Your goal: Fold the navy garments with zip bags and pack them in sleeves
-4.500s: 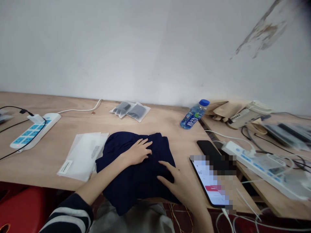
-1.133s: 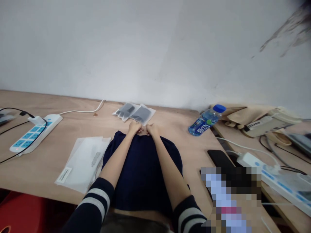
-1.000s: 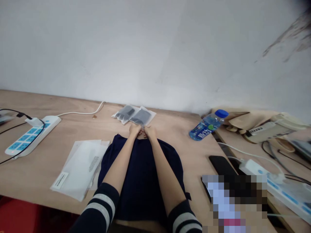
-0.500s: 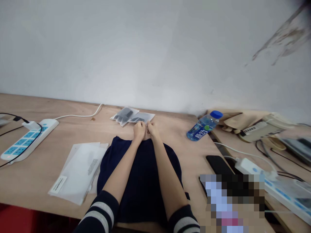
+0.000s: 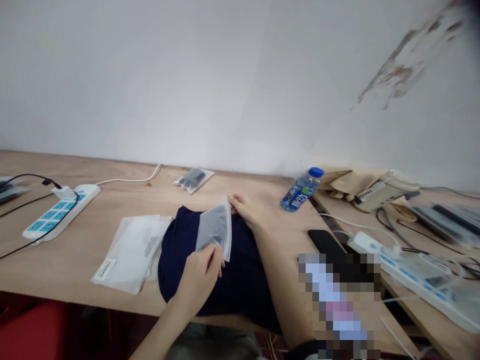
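A small frosted plastic bag (image 5: pixel 214 225) with something dark inside is held above a navy blue cloth item (image 5: pixel 180 250) lying on the table. My left hand (image 5: pixel 202 272) pinches the bag's near end, fingers curled. My right hand (image 5: pixel 243 207) grips its far corner between thumb and fingers. A second frosted bag (image 5: pixel 193 179) with dark contents lies farther back, near the wall. Left of the cloth is a stack of larger clear plastic bags (image 5: pixel 131 250), the top one with a white label.
A white and blue power strip (image 5: pixel 62 212) with cables lies at the left. To the right are a blue-capped drink bottle (image 5: pixel 302 190), a black phone-like object (image 5: pixel 322 242), another power strip (image 5: pixel 397 270) and brown paper bags (image 5: pixel 345 187). The table's near edge runs below.
One of the two small bags has been lifted from the back of the table and brought nearer, over the cloth. My hands have moved apart, the left one toward me.
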The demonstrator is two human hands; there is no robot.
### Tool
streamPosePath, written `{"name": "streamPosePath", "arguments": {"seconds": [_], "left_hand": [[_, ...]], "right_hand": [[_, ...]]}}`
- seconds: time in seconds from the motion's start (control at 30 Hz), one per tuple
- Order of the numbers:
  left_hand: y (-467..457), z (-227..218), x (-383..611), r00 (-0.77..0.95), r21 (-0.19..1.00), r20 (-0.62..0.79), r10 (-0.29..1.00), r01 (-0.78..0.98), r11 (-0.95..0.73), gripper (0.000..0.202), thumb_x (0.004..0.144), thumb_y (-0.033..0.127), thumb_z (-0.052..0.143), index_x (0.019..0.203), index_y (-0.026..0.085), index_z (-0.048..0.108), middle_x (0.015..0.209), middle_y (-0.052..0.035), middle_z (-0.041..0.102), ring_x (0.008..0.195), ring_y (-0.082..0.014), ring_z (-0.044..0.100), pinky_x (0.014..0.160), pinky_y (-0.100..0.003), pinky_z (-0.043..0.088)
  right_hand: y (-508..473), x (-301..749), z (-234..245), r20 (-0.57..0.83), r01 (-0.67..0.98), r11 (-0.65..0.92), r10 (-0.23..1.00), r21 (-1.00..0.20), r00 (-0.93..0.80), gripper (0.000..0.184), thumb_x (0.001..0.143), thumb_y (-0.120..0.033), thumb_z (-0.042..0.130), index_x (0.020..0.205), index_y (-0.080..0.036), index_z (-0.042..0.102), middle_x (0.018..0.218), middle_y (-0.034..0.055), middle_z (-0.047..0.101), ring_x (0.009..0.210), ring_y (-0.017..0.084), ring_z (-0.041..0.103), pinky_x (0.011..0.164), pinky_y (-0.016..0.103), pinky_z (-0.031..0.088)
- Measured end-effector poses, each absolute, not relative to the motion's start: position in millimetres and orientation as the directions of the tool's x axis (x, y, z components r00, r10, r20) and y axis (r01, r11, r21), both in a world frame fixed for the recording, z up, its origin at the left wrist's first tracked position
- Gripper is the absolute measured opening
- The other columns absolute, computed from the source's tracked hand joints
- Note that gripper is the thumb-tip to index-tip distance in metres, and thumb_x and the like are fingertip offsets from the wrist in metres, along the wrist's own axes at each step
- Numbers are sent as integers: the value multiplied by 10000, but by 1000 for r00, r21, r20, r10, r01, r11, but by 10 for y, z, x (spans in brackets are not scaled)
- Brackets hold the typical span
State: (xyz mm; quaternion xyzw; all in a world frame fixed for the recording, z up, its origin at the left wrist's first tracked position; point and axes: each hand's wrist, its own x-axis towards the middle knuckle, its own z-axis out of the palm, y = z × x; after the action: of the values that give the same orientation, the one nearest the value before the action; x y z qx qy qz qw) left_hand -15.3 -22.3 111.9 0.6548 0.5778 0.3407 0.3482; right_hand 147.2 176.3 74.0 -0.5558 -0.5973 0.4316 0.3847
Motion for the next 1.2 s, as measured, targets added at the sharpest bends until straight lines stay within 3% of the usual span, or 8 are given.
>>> {"name": "streamPosePath", "arguments": {"seconds": [0.1,0.2,0.4,0.53,0.67,0.83,0.97,1.2], "left_hand": [[-350,1114,-288,114,826,-83,990,564,4,584,979,525,278,559,239,566,475,20,607,512,-150,615,630,-256,423],[-297,979,-488,-59,686,-35,998,724,67,497,976,499,344,668,230,625,577,1,669,624,-181,666,647,-265,409],[-104,590,-530,-71,425,-64,995,900,92,313,968,385,427,885,213,674,821,-84,735,842,-256,703,677,-290,410],[26,530,-401,-36,416,-96,995,906,73,329,956,401,436,901,202,692,880,-126,734,863,-281,697,684,-309,426],[185,527,-371,-1,455,-82,997,890,39,324,945,391,453,819,198,680,882,-124,732,874,-275,691,699,-310,422],[265,523,-388,43,520,-38,998,854,-17,326,969,343,412,772,195,626,832,-91,723,834,-223,685,715,-283,416],[185,571,-350,47,560,26,999,827,-53,313,1004,331,325,875,205,581,848,-64,706,829,-197,681,720,-268,420],[140,558,-803,-144,474,159,977,879,52,274,1000,320,326,968,213,576,831,-70,704,800,-226,682,663,-277,416]], "right_hand": [[1469,1500,624,-27,318,-2,997,-948,-72,257,921,-410,506,840,-190,612,764,41,676,703,173,648,641,282,531],[1132,1637,460,5,302,2,1000,-953,10,153,852,-346,531,886,-208,587,878,50,698,841,200,666,742,309,530],[469,1898,153,55,244,4,978,-970,203,344,782,-344,514,1105,-236,470,1228,124,632,1061,218,651,841,371,548],[90,2021,132,10,272,-58,970,-961,245,228,759,-389,546,928,-237,555,986,96,681,803,232,689,629,366,582],[-126,2019,253,-79,294,-111,990,-949,117,226,765,-424,565,843,-227,643,738,38,662,560,182,607,402,264,456],[-110,1912,400,-140,211,-153,987,-965,75,359,762,-537,597,906,-222,690,689,11,642,512,136,520,403,226,368],[-23,1815,447,-201,213,-206,979,-955,41,394,742,-579,631,733,-187,676,573,4,595,500,146,513,438,247,386],[145,1647,485,-38,239,-42,999,-970,24,384,708,-568,678,740,-185,683,772,55,689,806,247,635,693,317,496]]}}
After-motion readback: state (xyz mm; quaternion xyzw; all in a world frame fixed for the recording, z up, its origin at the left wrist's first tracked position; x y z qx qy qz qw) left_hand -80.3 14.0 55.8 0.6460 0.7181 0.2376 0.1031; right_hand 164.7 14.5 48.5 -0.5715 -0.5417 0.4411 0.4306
